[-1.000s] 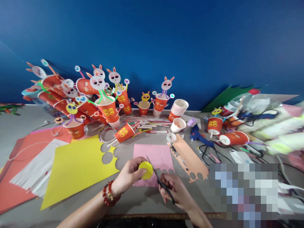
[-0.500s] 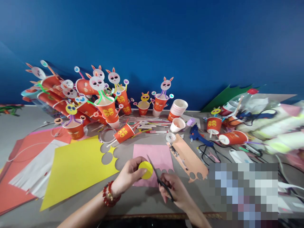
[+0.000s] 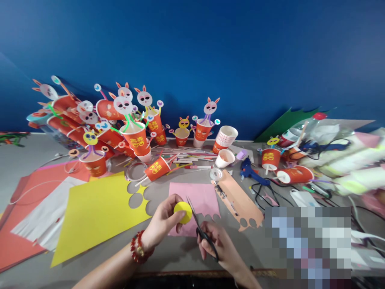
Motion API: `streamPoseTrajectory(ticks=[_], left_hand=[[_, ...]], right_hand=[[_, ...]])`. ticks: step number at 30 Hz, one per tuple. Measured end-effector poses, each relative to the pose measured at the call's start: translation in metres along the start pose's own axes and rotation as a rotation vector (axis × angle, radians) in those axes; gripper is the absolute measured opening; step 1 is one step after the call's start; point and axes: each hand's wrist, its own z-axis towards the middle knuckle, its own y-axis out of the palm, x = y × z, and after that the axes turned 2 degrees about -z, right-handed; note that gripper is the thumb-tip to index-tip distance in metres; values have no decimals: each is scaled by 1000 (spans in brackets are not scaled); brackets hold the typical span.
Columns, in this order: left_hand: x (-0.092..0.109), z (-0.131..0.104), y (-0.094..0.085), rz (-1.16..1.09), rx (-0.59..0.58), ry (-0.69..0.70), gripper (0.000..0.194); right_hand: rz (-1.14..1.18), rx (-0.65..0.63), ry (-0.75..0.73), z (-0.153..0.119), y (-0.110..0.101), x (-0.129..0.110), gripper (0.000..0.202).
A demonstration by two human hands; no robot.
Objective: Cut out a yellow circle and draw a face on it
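Fingers and thumb of the left hand (image 3: 161, 220) are pinched on a yellow disc (image 3: 185, 208), held above a pink sheet (image 3: 204, 202); since half a second ago the disc has shifted slightly left and upward, and a fingertip now shows below its edge; the thumb lies across the disc's upper face, the back of the hand turned up; the left forearm, with a red bead bracelet (image 3: 134, 249) at its wrist, slants up to the right from the bottom edge; to the left of this hand spreads a yellow sheet (image 3: 96, 212) with round cut-outs along its right side; just right of the disc, the blades of the scissors (image 3: 196, 220) point up and to the left, though whether they touch it I cannot tell; next comes the right hand (image 3: 221, 241), its fingers curled around the handles, a little farther left than before; its forearm slants up to the left; farther right lies an orange sheet (image 3: 242, 198), notched at its near end.
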Motion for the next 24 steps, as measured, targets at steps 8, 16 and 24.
streamPoseTrajectory(ticks=[8, 16, 24], left_hand=[[-1, 0, 1, 15, 8, 15, 36], [0, -1, 3, 25, 19, 10, 37], [-1, -1, 3, 29, 27, 6, 38]], right_hand=[[0, 14, 30, 1, 2, -7, 65], [29, 11, 22, 2, 4, -5, 66], [31, -8, 3, 3, 3, -2, 64]])
